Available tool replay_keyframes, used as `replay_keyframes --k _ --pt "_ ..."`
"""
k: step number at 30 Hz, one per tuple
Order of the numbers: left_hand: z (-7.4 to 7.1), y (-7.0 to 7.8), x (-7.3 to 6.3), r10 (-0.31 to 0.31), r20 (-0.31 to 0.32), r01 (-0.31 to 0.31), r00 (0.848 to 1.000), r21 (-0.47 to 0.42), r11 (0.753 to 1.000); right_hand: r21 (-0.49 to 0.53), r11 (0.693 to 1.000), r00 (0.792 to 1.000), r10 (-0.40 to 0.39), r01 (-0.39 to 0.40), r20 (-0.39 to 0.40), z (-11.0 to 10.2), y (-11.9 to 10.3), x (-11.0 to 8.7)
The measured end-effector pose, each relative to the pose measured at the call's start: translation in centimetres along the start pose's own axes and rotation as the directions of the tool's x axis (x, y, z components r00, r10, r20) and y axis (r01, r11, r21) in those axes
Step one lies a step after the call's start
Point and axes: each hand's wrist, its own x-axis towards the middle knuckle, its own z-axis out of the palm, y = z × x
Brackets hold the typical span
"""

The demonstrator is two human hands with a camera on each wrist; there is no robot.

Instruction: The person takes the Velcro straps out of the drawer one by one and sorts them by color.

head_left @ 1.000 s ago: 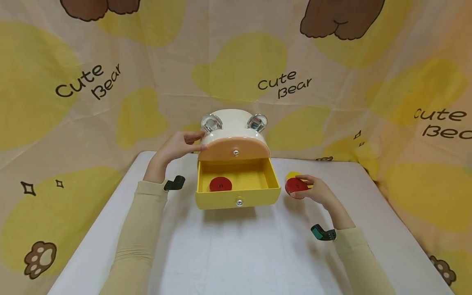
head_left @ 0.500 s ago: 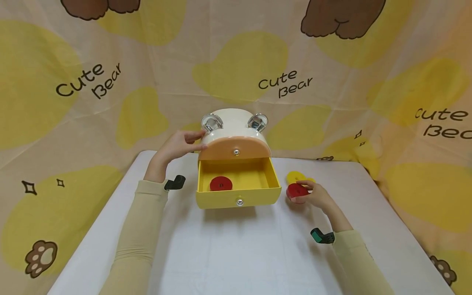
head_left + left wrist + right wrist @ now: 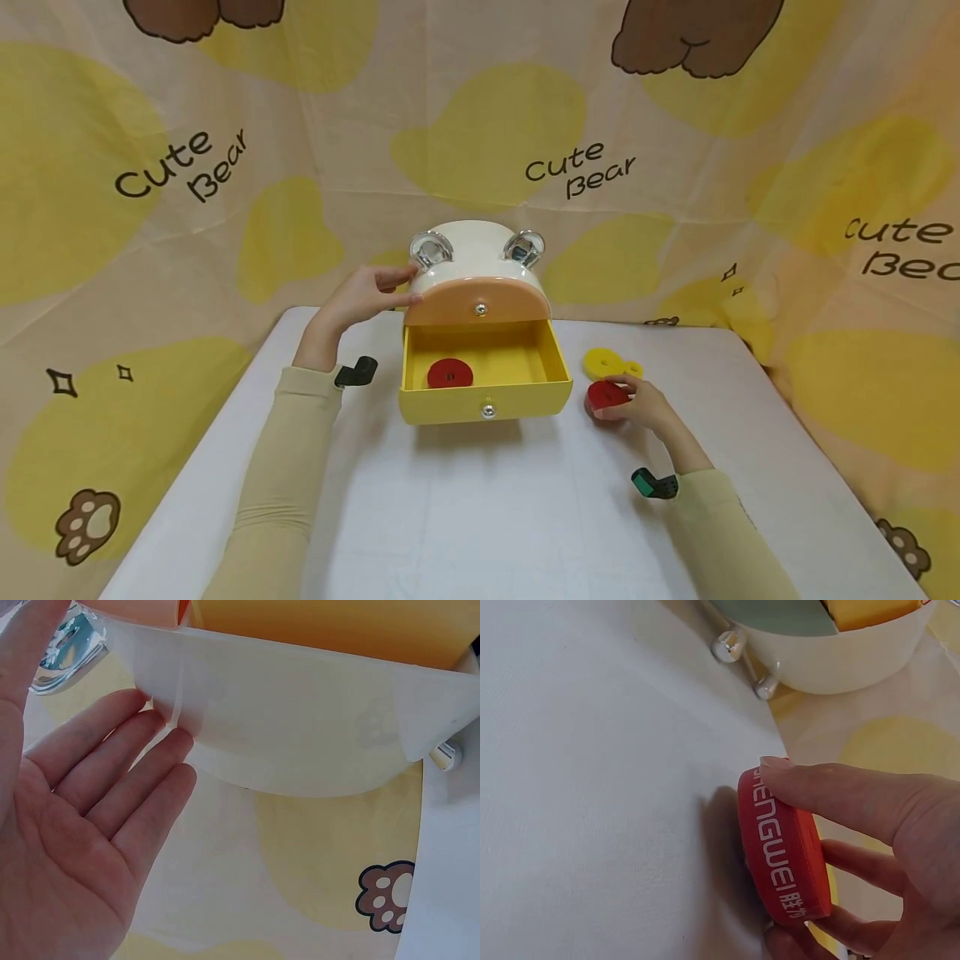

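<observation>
A cream cabinet [image 3: 471,250] with silvery bear-like ears stands on the table, its lower yellow drawer [image 3: 486,403] pulled out. Inside the drawer lies a red roll [image 3: 450,373] with a small centre hole. My left hand [image 3: 356,298] rests on the cabinet's left side; in the left wrist view its fairly straight fingers [image 3: 161,742] touch the pale side wall. To the right of the drawer, my right hand [image 3: 647,405] pinches a second red roll [image 3: 780,847] by its rim. White lettering runs along that rim, and it is tilted just above or touching the table.
Just behind the right hand lie a yellow roll [image 3: 602,363] and a smaller yellow piece [image 3: 634,368]. The peach upper drawer [image 3: 480,302] is closed. A patterned cloth [image 3: 480,142] hangs behind and beside the white table [image 3: 472,517].
My right hand has come slightly toward me with the red roll and lower, uncovering more of the yellow roll and the smaller yellow piece. The left hand stays where it was.
</observation>
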Motion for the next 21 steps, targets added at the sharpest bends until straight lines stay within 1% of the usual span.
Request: replay_keyframes --k 10,15,18,21 --pt "0.0 -0.1 0.0 -0.009 -0.001 0.009 1.000 -0.002 1.000 0.019 0.999 0.999 0.026 -0.025 -0.039 0.3 0.7 0.5" --pt "0.1 0.0 0.0 -0.006 0.004 0.006 1.000 -0.014 1.000 0.023 0.999 0.998 0.026 -0.025 -0.065 0.5 0.9 0.7" --pt "0.0 0.5 -0.1 -0.017 0.011 0.017 1.000 -0.018 1.000 0.020 0.999 0.997 0.028 -0.027 -0.076 0.6 0.9 0.7" --pt "0.0 1.5 -0.6 -0.027 0.017 0.027 0.999 -0.022 0.999 0.020 0.999 0.996 0.032 -0.031 -0.086 0.6 1.0 0.7"
